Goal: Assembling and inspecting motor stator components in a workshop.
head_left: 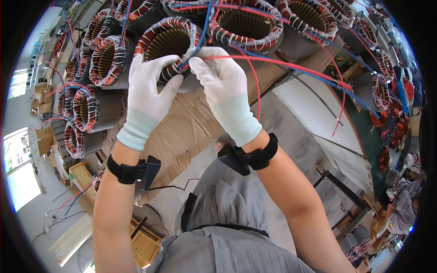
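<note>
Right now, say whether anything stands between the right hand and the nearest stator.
Nothing visible blocks it: the right hand is at the near right rim of the stator, where a blue lead runs down toward its fingers.

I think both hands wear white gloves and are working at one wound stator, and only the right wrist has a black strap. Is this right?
Not quite: the head view shows a black strap on the left wrist too. The rest holds: the left hand and right hand wear white gloves at one wound stator.
</note>
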`<action>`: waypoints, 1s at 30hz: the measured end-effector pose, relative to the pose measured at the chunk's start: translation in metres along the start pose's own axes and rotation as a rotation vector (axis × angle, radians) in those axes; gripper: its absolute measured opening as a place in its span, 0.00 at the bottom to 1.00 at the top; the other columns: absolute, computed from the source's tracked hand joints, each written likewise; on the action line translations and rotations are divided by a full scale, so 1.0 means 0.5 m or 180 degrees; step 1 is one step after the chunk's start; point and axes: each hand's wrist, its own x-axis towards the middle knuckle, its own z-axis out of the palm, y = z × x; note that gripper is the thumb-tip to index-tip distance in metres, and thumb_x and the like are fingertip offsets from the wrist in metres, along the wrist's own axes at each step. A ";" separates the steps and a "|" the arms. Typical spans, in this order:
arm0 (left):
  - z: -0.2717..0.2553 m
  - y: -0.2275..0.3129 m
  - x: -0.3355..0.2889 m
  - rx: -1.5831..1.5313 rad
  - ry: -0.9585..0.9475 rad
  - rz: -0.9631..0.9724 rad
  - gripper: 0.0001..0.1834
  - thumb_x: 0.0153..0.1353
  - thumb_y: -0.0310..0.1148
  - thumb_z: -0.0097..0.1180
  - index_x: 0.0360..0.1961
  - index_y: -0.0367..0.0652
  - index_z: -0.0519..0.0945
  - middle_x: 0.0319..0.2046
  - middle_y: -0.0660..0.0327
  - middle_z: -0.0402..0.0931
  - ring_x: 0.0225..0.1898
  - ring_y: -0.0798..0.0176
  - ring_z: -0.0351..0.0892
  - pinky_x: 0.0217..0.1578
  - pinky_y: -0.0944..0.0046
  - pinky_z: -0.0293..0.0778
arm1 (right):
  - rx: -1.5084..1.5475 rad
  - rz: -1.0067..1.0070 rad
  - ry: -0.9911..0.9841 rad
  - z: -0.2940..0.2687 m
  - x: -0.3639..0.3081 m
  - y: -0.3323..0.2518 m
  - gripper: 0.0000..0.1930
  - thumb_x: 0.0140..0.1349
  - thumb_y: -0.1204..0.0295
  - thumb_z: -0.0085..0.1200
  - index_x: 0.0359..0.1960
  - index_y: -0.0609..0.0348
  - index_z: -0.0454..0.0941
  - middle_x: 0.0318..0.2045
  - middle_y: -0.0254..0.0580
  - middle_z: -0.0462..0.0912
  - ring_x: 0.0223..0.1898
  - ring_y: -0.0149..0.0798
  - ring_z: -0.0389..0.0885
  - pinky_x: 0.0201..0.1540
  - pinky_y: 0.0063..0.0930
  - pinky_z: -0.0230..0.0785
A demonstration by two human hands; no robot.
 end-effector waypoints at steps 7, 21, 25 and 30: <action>-0.002 0.007 0.010 -0.0269 0.0179 -0.0315 0.14 0.56 0.31 0.63 0.44 0.41 0.85 0.40 0.56 0.85 0.51 0.45 0.79 0.70 0.43 0.60 | -0.0369 0.0352 0.0035 -0.005 0.010 -0.016 0.05 0.71 0.74 0.58 0.43 0.63 0.81 0.31 0.36 0.84 0.32 0.24 0.80 0.37 0.23 0.74; -0.029 0.036 0.039 -0.0386 -0.0017 -0.0437 0.21 0.53 0.30 0.64 0.50 0.42 0.82 0.40 0.54 0.85 0.44 0.44 0.79 0.59 0.47 0.68 | -0.0650 0.0401 -0.0120 -0.007 -0.010 -0.056 0.07 0.70 0.76 0.58 0.48 0.60 0.79 0.39 0.36 0.84 0.39 0.27 0.80 0.41 0.25 0.74; -0.038 0.059 0.071 -0.0480 -0.0338 -0.0118 0.22 0.53 0.28 0.66 0.52 0.46 0.83 0.46 0.55 0.84 0.45 0.47 0.81 0.49 0.52 0.75 | -0.1160 0.0211 -0.0510 -0.026 0.003 -0.105 0.12 0.70 0.76 0.57 0.54 0.60 0.78 0.39 0.37 0.80 0.36 0.27 0.78 0.39 0.22 0.73; -0.017 0.042 0.051 -0.0063 0.0063 -0.0059 0.15 0.48 0.28 0.70 0.40 0.48 0.88 0.44 0.57 0.85 0.45 0.49 0.84 0.48 0.54 0.78 | -0.0917 -0.0182 -0.1014 -0.050 -0.017 -0.151 0.15 0.70 0.77 0.55 0.57 0.61 0.77 0.42 0.44 0.80 0.45 0.37 0.84 0.45 0.26 0.76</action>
